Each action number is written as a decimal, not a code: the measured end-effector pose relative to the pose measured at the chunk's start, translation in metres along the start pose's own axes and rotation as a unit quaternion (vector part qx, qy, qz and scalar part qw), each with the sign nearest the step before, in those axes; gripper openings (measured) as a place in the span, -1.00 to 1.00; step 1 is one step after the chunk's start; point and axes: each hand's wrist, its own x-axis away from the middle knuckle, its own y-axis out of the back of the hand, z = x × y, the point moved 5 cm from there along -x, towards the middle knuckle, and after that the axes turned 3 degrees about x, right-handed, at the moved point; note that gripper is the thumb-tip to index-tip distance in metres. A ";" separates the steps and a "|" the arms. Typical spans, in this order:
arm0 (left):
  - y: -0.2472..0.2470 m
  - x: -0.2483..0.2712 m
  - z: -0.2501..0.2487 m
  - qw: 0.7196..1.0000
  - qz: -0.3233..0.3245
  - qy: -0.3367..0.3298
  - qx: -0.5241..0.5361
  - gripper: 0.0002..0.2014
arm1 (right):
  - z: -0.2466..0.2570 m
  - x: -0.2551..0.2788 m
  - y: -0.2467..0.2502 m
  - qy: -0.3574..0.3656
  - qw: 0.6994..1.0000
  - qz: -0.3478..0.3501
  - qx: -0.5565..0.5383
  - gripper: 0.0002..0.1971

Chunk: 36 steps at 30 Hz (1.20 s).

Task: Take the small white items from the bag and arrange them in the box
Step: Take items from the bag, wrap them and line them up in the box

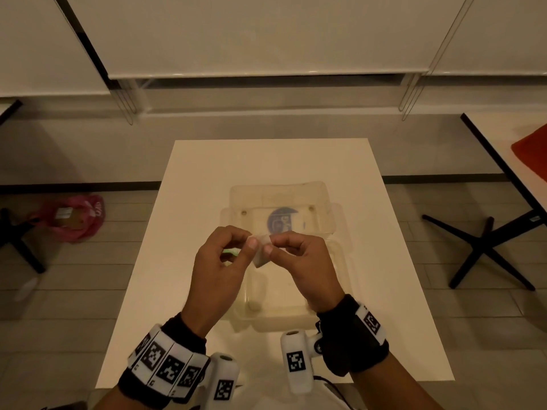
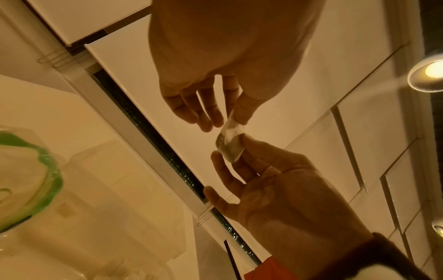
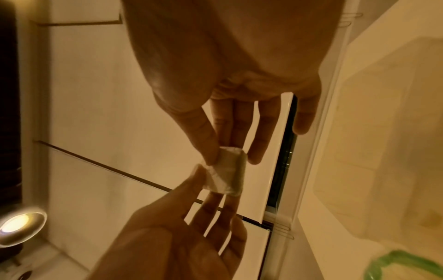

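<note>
A small white wrapped item [image 1: 260,255] is held between both hands above the clear plastic box [image 1: 325,202], which lies open on the white table [image 1: 201,179]. My left hand [image 1: 251,239] pinches the item's left end with thumb and forefinger. My right hand [image 1: 273,244] pinches its right end. The left wrist view shows the item [image 2: 230,144] between my left hand [image 2: 230,118] above and my right hand [image 2: 233,151] below. In the right wrist view the item [image 3: 230,170] sits between my right hand [image 3: 223,153] and left hand [image 3: 208,183]. The clear bag with a green rim [image 2: 51,170] lies under my left hand, mostly hidden in the head view.
A pink bag [image 1: 74,217] lies on the floor to the left. Black furniture legs [image 1: 485,247] stand to the right, beside another table carrying something orange [image 1: 532,152]. The box's open half carries a blue sticker [image 1: 281,220].
</note>
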 end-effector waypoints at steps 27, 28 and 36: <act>-0.001 -0.003 -0.006 0.999 0.009 0.033 0.009 -0.92 | 0.010 -0.001 0.006 0.013 0.999 -0.022 -0.022 -0.87; -0.001 -0.003 -0.007 1.000 0.010 0.026 0.003 -0.90 | 0.010 -0.002 0.008 0.011 0.999 -0.033 -0.020 -0.88; -0.003 -0.006 -0.013 0.998 0.028 -0.023 -0.051 -0.96 | 0.008 -0.004 0.016 0.028 0.996 -0.085 0.011 -0.84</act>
